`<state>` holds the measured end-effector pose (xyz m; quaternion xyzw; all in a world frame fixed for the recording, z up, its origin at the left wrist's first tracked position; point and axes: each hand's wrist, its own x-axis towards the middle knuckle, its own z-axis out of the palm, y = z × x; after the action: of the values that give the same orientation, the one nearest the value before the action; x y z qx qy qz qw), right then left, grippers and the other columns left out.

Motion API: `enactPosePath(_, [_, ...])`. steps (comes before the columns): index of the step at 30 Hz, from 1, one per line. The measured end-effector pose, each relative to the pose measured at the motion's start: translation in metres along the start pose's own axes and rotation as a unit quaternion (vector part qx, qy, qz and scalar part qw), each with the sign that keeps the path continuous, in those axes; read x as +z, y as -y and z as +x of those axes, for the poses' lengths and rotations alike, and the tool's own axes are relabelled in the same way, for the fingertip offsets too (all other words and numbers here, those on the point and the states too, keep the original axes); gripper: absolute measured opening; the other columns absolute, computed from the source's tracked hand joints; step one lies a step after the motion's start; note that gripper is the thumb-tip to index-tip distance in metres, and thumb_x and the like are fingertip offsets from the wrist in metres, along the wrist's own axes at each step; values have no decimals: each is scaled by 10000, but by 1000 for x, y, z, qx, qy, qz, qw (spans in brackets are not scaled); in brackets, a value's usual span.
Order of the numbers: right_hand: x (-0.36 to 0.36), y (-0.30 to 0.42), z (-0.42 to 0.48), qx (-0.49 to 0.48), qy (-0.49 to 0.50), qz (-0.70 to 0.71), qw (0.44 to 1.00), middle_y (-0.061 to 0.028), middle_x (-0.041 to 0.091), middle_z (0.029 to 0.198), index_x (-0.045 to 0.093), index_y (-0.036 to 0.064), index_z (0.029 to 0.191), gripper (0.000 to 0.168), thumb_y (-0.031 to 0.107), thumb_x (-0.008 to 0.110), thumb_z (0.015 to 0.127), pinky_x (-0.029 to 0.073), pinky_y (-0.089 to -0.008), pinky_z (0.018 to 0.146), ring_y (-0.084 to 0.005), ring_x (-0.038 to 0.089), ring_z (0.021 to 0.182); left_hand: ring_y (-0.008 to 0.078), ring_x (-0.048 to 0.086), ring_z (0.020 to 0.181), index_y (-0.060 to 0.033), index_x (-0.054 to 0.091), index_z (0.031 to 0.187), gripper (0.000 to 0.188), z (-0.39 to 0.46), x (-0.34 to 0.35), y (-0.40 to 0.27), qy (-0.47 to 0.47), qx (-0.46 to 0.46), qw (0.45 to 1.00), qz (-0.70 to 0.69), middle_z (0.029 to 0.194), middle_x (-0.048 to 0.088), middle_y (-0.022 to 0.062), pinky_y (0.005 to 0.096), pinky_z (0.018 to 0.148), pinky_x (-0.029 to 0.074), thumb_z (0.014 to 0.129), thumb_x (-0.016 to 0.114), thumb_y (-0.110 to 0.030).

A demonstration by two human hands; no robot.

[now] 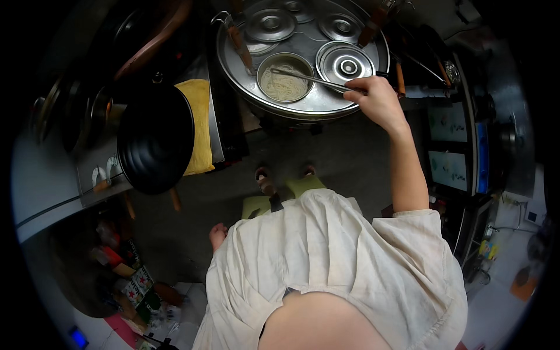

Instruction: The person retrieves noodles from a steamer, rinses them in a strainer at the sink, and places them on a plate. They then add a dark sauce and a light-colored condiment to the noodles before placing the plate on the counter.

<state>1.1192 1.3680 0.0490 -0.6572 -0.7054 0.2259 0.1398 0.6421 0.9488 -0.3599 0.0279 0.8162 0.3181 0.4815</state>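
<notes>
My right hand (372, 98) grips a pair of long metal chopsticks or tongs (321, 81); which of the two I cannot tell. Their tips reach into the pale noodles (284, 85) inside a round, uncovered well (308, 65) of a large steel noodle boiler (306, 105). Close by my right fingers, a shiny round lid (348, 66) covers the neighbouring well. Low at my left side hangs my left hand (217, 236), fingers curled, with nothing visible in it. A wooden-handled noodle strainer (239, 46) leans at the boiler's left side.
More lids (270, 25) sit on the boiler's far side. To the left, a black wok (155, 140) stands by a folded yellow cloth (199, 127) on a steel counter. Wooden-handled tools (400, 78) lie right of the boiler, beyond which stands a glass-fronted cabinet (448, 168).
</notes>
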Motion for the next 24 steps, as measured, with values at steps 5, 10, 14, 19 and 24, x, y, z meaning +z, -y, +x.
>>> enactPosePath(5, [-21,-11,-4,55,24,137,989,-120,688,816,683,-8,1039,316,149,686,765,476,-287,653,-169,623,695,111,470,518,-11,596,1054,244,-25,13,-31,31,-15,996,-86,808,601,64,283,485,417,926,561,-216])
enactPosePath(10, [-34,-8,-8,48,19,188,981,-49,649,736,680,-21,1049,313,117,679,768,434,-240,549,-91,525,576,110,470,517,-17,608,1052,231,-32,18,-41,26,-7,998,-58,829,603,70,274,474,418,925,558,-204])
enactPosePath(14, [-37,-13,-9,55,23,211,976,-42,645,727,669,-38,1061,334,124,688,770,428,-231,548,-81,517,575,107,492,528,-21,612,1073,239,-45,24,-53,12,12,1000,-25,810,608,70,271,458,416,927,546,-198])
enactPosePath(19, [-40,-14,-13,66,33,235,969,-37,642,727,664,-44,1065,334,124,690,777,427,-223,562,-74,519,586,121,559,574,4,654,959,254,-108,46,-152,86,150,956,236,688,627,62,292,488,438,909,548,-221])
enactPosePath(24, [-47,-29,-9,25,52,235,970,-43,652,741,667,-43,1055,317,118,690,783,438,-227,591,-81,549,636,197,616,639,17,653,918,267,-199,93,-276,222,311,876,294,675,635,106,303,631,473,906,542,-225])
